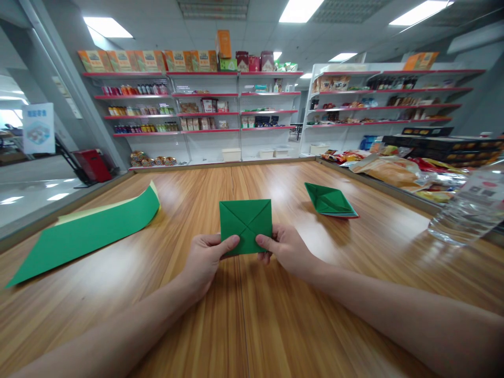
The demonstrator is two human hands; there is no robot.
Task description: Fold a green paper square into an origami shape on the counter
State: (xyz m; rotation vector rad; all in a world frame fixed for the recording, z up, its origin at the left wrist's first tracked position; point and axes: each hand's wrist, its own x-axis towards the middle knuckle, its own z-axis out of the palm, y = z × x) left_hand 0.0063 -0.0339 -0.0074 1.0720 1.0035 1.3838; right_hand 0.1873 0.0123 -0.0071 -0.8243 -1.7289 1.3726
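From where I stand, the left hand (pixel 207 260) is clamped on the lower left corner of a folded green paper square (pixel 246 218), thumb pressed on the front face. The right hand (pixel 291 252) grips the lower right corner likewise, fingers curled behind and under the edge. The square sits between both hands, tilted up above the wooden table (pixel 185 210), with crossing diagonal creases on its face. Beyond the right hand, to its right, rests a folded green paper stack (pixel 333 200), apart from the fingers. Well to the left of the left hand lie long green sheets (pixel 98 228), their far end curling up over a yellowish layer. Far right of the right hand stands a clear plastic bottle (pixel 462 210); its label appears blurred, and I cannot read it with confidence.
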